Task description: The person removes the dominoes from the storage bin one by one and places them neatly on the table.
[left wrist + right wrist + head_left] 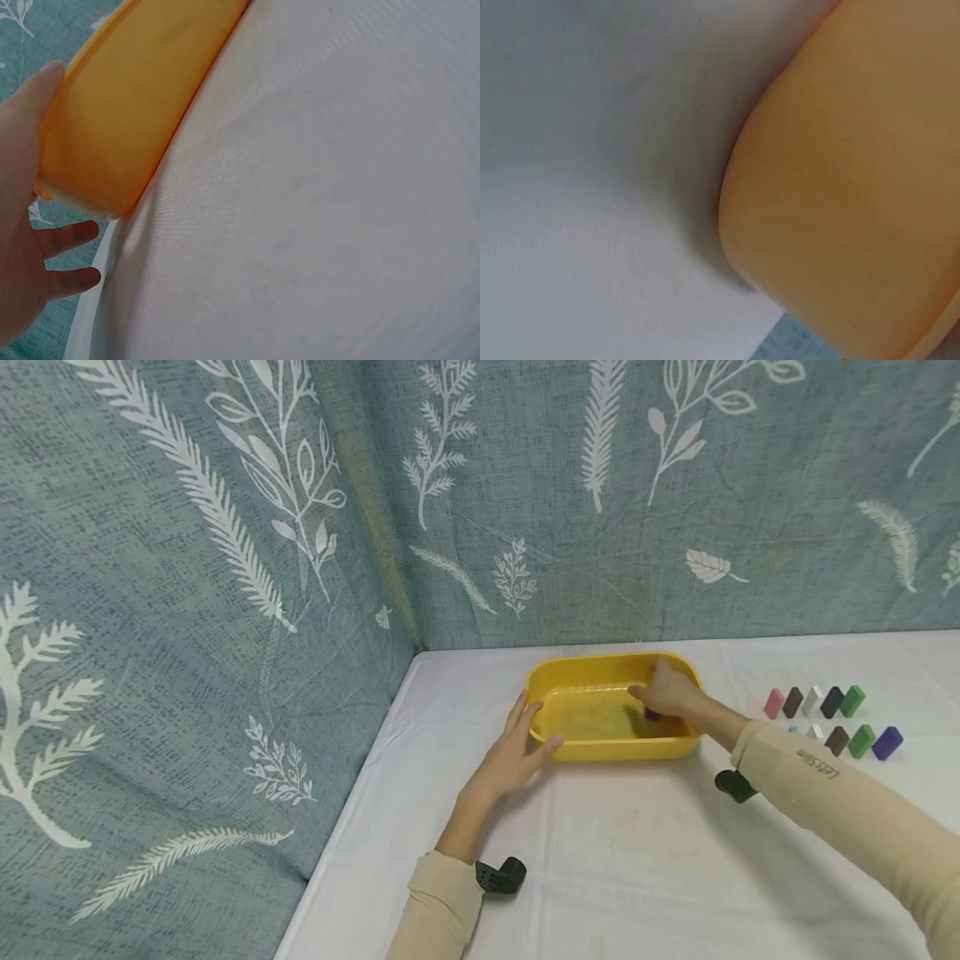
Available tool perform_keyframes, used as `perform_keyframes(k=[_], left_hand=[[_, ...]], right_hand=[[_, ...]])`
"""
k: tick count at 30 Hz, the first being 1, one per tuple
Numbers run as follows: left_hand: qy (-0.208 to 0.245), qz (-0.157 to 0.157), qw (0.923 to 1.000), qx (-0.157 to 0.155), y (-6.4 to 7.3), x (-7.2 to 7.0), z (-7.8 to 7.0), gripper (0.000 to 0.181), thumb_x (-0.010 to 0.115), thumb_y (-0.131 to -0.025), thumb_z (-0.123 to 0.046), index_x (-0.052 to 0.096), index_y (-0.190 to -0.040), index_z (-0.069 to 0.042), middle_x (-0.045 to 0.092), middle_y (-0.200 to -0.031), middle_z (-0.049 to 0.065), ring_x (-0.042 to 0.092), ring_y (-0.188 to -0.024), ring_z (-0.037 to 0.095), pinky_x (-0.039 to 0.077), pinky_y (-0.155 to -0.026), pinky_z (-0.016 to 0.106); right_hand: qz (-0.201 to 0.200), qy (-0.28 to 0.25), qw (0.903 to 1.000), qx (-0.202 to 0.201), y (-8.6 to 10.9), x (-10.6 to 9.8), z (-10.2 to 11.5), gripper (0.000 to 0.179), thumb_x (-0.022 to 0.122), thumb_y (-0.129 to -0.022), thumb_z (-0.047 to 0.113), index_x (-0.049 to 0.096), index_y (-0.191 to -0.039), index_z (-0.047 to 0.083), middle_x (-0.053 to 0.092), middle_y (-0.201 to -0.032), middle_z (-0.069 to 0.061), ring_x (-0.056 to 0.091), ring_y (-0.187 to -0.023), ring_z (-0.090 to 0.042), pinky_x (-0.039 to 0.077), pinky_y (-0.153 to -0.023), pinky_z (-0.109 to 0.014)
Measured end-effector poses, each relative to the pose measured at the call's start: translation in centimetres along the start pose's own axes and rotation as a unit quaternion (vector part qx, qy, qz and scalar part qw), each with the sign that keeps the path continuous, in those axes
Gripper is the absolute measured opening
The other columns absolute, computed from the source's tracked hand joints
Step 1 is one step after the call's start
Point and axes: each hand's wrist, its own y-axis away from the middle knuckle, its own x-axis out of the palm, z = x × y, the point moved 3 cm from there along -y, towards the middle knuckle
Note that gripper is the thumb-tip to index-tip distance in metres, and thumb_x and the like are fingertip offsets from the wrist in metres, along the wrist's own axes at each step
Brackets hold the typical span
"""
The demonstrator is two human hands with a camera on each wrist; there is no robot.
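Note:
A yellow plastic tub stands on the white-covered table. My left hand is at its left end, fingers spread along the outside and thumb at the front rim. In the left wrist view, that thumb touches the rim while two straight fingers stand apart from the wall. My right hand reaches inside the tub's right end, thumb and fingers spread apart and somewhat blurred. Just below it, a small dark purple block lies partly hidden. The right wrist view mostly shows the tub's outer wall.
Right of the tub, small coloured blocks stand upright in two rows, among them a pink block, a black block and a purple block. My right sleeve overlaps the front row. A patterned curtain hangs behind and at left.

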Motion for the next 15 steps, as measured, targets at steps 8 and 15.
perform_keyframes(k=[8, 15], left_hand=[[0.004, 0.000, 1.0000, 0.000, 0.0, 0.0, 0.0, 0.077, 0.046, -0.094, -0.058, 0.021, -0.153, -0.014, -0.004, -0.159, -0.002, 0.028, -0.136, 0.038, 0.031, -0.103, 0.056], [0.002, 0.001, 1.0000, -0.003, -0.1, 0.0, 0.0, 0.077, 0.046, -0.094, -0.058, 0.021, -0.153, -0.014, -0.005, -0.159, -0.002, 0.027, -0.137, 0.037, 0.030, -0.104, 0.055]], right_hand=[[0.012, -0.146, 0.9891, 0.017, -0.2, 0.9, 0.2, 0.071, 0.049, -0.097, 0.022, 0.007, -0.142, -0.014, 0.041, -0.122, -0.033, 0.050, -0.103, -0.035, 0.044, -0.091, -0.040], [0.079, -0.330, 0.9393, 0.050, -0.5, 2.3, 1.5, 0.073, 0.048, -0.099, 0.014, -0.003, -0.146, -0.009, 0.040, -0.105, -0.018, 0.049, -0.075, -0.016, 0.054, -0.072, -0.027]])
